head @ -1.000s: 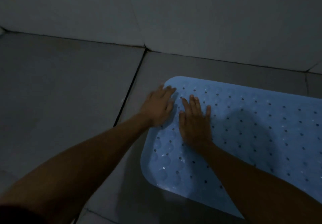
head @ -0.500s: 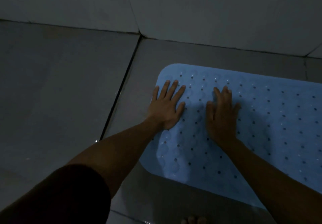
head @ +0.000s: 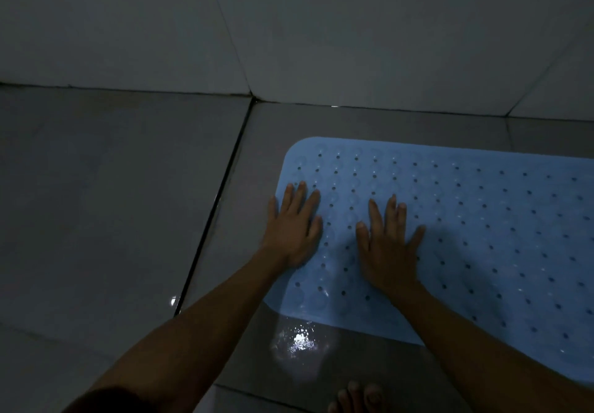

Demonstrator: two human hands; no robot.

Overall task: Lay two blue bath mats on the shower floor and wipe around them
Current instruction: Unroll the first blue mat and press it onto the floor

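Dim grey tiles make up the shower floor point(head: 112, 219), which meets a paler tiled wall point(head: 321, 26) along a dark seam running across the upper part of the view. One dark grout line point(head: 212, 216) runs down the floor from that seam toward the near edge. On the tile to the right of this line lies a blue bath mat point(head: 482, 235), flat, rounded at its corners and dotted with rows of small holes; its right end runs out of view, and only this one mat can be seen. Both bare forearms reach in from below. The left hand point(head: 294, 229) rests palm down at the mat's left edge, fingers spread and flat, gripping nothing, its little finger at or just over the border. The right hand point(head: 387, 245) lies palm down further in on the mat, fingers likewise splayed and holding nothing. Just off the mat's near edge, a wet patch point(head: 299, 342) on the tile glints brightly. Bare toes point(head: 356, 396) show at the bottom edge.
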